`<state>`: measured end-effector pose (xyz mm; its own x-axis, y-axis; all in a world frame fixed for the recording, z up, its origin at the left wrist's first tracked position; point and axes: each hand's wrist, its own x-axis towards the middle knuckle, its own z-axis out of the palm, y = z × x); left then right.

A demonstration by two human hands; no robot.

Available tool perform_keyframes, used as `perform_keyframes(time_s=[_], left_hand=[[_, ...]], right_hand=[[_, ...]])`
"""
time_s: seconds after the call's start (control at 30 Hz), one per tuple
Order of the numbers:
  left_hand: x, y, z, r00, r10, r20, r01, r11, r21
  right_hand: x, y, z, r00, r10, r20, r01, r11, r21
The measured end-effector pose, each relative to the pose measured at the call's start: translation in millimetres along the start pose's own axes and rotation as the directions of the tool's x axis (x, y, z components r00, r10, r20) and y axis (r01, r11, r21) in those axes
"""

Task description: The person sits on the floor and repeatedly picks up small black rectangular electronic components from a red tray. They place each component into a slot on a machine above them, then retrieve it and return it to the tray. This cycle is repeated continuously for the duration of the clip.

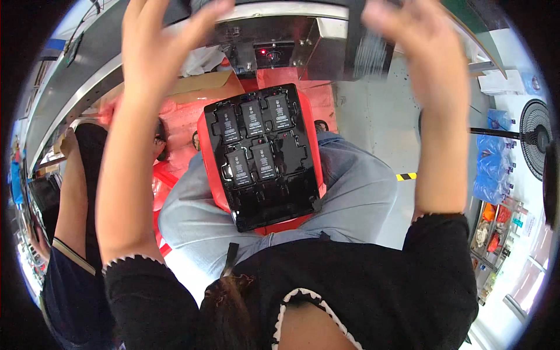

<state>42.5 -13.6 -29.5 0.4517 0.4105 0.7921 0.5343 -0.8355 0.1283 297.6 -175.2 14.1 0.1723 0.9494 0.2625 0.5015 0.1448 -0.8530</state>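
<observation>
My left hand (169, 41) is raised over the bench at the top left, blurred. Its thumb and fingers are spread, and some fingertips lie beyond the picture's edge. At the top right my right hand (417, 35) is raised too, its fingers bent onto a black flat piece with white print (371, 55), smeared by motion. Below and between my forearms, a glossy black tray (271, 204) lies tilted over my lap on a red container (213, 175). Several black flat batteries (264, 161) with white print lie in its upper pockets; the middle-right pocket (290, 153) and lowest row hold none.
A metal-edged bench (280, 10) runs across the top, with a small red light (263, 52) beneath. Cardboard (204, 84) and red sheeting lie below it. Another person's arm (73, 198) is at the left. A black fan (534, 137) and shelves (496, 233) stand at the right.
</observation>
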Motion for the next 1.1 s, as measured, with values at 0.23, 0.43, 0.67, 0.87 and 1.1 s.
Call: perform_keyframes(time_s=[0.23,0.43,0.67,0.87,1.1], left_hand=[[-216.8,103.3,-70.2,0.718,-0.111,0.687,0.335,0.92,-0.201],[-322.0,127.5,-68.7,0.565,-0.117,0.817,0.371,0.92,-0.126],[-327.8,144.2,-64.5,0.586,-0.185,0.789,0.397,0.914,-0.081],[-318.0,136.1,-75.4,0.55,-0.123,0.826,0.385,0.915,-0.12],[-311.1,130.8,-75.7,0.531,-0.074,0.844,0.331,0.935,-0.126]], right_hand=[[-133.3,156.1,136.8,0.83,0.424,0.363,-0.551,0.725,0.413],[-144.8,187.0,170.7,0.994,0.009,0.113,0.024,0.958,-0.287],[-165.2,177.3,158.3,0.977,0.045,0.209,0.068,0.862,-0.502],[-147.9,138.5,135.5,0.96,0.115,0.254,-0.009,0.924,-0.383],[-36.9,2.1,47.6,0.965,-0.097,0.242,0.104,0.995,-0.015]])
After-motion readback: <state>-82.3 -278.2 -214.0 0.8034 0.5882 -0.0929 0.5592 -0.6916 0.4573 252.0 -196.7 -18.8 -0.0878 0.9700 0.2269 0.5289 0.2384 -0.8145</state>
